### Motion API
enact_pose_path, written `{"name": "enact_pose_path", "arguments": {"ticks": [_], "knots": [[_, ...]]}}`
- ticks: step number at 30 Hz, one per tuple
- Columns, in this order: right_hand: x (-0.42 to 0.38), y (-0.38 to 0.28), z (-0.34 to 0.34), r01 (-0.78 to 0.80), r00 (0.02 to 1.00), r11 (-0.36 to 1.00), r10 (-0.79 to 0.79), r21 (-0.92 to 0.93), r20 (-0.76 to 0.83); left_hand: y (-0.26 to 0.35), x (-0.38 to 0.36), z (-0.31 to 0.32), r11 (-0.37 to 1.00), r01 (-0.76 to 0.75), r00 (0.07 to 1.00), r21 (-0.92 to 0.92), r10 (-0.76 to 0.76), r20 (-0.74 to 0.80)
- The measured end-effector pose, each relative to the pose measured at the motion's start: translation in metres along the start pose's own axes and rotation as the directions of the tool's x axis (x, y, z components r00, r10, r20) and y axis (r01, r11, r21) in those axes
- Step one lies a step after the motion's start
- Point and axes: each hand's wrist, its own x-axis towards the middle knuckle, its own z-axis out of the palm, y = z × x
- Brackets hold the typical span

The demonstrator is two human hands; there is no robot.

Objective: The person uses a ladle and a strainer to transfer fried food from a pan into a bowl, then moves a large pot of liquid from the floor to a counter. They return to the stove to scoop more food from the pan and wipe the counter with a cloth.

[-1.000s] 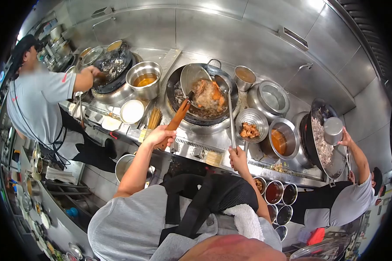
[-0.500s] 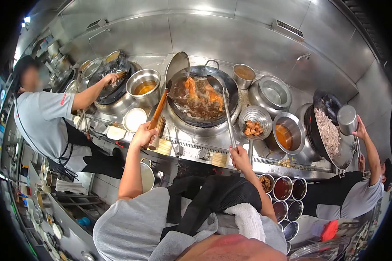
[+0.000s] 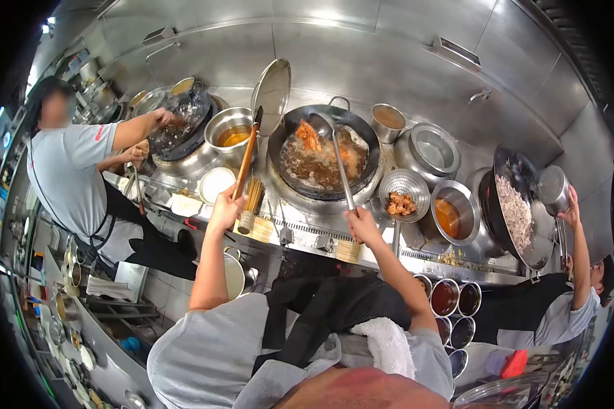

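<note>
The left hand (image 3: 226, 208), closed around the wooden handle of a wire skimmer (image 3: 271, 87), has swung it up out of the wok (image 3: 324, 151); a second ago its bowl lay in the oil, now it stands nearly upright at upper centre, left of the wok. The right hand (image 3: 363, 225) grips a ladle (image 3: 323, 126), whose bowl has moved leftward over the frying pieces (image 3: 308, 135). The food appears to be back in the oil.

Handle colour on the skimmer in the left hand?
Orange-brown, wood-like. The skimmer handle runs up from the left hand, raised beside the wok. Head view, the only one.
</note>
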Motion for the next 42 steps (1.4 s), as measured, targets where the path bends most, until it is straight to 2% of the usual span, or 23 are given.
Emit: {"name": "enact_pose_path", "arguments": {"ticks": [2, 4, 6, 8, 9, 13, 15, 19, 21, 24, 25, 28, 29, 30, 33, 34, 36, 37, 39, 40, 42], "knots": [[0.003, -0.011, 0.002, 0.008, 0.999, 1.0, -0.008, -0.015, 0.038, -0.003, -0.005, 0.001, 0.996, 0.013, 1.0, -0.088, -0.015, -0.022], [-0.015, -0.02, -0.008, -0.19, 0.975, 0.954, 0.156, 0.231, 0.158, -0.004, -0.011, -0.002, 0.992, -0.002, 1.0, -0.128, -0.002, -0.03], [-0.027, -0.017, -0.013, -0.2, 0.97, 0.962, 0.168, 0.184, 0.176, -0.004, -0.021, -0.003, 0.995, 0.026, 0.998, -0.092, -0.031, -0.052], [-0.034, -0.008, -0.006, -0.025, 0.995, 1.0, 0.026, -0.01, 0.098, -0.008, -0.023, -0.004, 0.993, 0.011, 0.998, -0.12, -0.017, -0.052], [-0.036, -0.005, -0.002, -0.008, 0.998, 0.999, 0.011, -0.04, 0.064, -0.009, -0.024, -0.006, 0.99, 0.016, 0.999, -0.138, -0.022, -0.038], [-0.036, 0.012, 0.009, 0.022, 1.0, 1.0, -0.022, -0.005, 0.008, -0.015, -0.025, -0.005, 0.988, 0.015, 1.0, -0.155, -0.019, -0.023], [-0.035, 0.019, 0.009, -0.026, 0.999, 0.998, 0.025, -0.058, -0.024, -0.014, -0.025, -0.001, 0.988, 0.011, 1.0, -0.157, -0.015, -0.023], [-0.037, 0.033, 0.002, -0.022, 0.997, 0.984, 0.009, -0.174, -0.076, -0.005, -0.026, 0.002, 0.989, 0.017, 1.0, -0.145, -0.017, -0.003], [-0.031, 0.045, -0.009, 0.138, 0.963, 0.868, -0.23, -0.477, -0.141, -0.013, -0.021, 0.004, 0.982, 0.026, 0.999, -0.189, -0.022, 0.024], [-0.02, 0.049, -0.026, 0.137, 0.94, 0.853, -0.272, -0.503, -0.205, -0.008, -0.021, 0.005, 0.986, 0.035, 0.999, -0.166, -0.03, 0.035], [-0.023, 0.032, -0.027, 0.067, 0.954, 0.904, -0.182, -0.422, -0.239, -0.005, -0.022, 0.006, 0.987, 0.036, 0.999, -0.155, -0.031, 0.034], [-0.017, 0.008, -0.041, -0.004, 0.959, 0.942, -0.091, -0.336, -0.267, 0.001, -0.025, 0.008, 0.985, 0.039, 0.998, -0.167, -0.03, 0.061], [-0.015, 0.002, -0.046, -0.059, 0.967, 0.964, -0.009, -0.26, -0.253, 0.003, -0.025, 0.009, 0.98, 0.061, 0.996, -0.188, -0.046, 0.081], [-0.015, 0.003, -0.048, -0.06, 0.966, 0.964, -0.01, -0.259, -0.26, 0.0, -0.024, 0.01, 0.98, 0.058, 0.995, -0.189, -0.042, 0.087], [-0.007, 0.014, -0.052, -0.069, 0.979, 0.988, 0.094, 0.137, -0.183, -0.013, -0.02, 0.015, 0.973, 0.027, 0.997, -0.227, -0.009, 0.081], [-0.008, 0.011, -0.051, -0.07, 0.978, 0.988, 0.095, 0.138, -0.185, -0.015, -0.02, 0.016, 0.972, 0.038, 0.996, -0.23, -0.019, 0.087], [-0.007, 0.005, -0.049, -0.196, 0.976, 0.851, 0.219, 0.487, 0.011, -0.019, -0.019, 0.018, 0.972, 0.054, 0.995, -0.23, -0.034, 0.092], [-0.005, 0.005, -0.047, -0.201, 0.975, 0.848, 0.222, 0.49, 0.015, -0.02, -0.017, 0.019, 0.971, 0.062, 0.994, -0.23, -0.041, 0.097], [-0.001, 0.005, -0.043, -0.31, 0.95, 0.659, 0.232, 0.686, 0.207, -0.025, -0.016, 0.021, 0.973, 0.057, 0.996, -0.222, -0.038, 0.086], [0.0, 0.004, -0.04, -0.311, 0.95, 0.654, 0.231, 0.689, 0.21, -0.03, -0.015, 0.02, 0.975, 0.058, 0.995, -0.216, -0.04, 0.086], [-0.003, 0.005, -0.038, -0.402, 0.916, 0.547, 0.248, 0.734, 0.316, -0.039, -0.012, 0.02, 0.967, 0.06, 0.993, -0.248, -0.033, 0.113]]}}
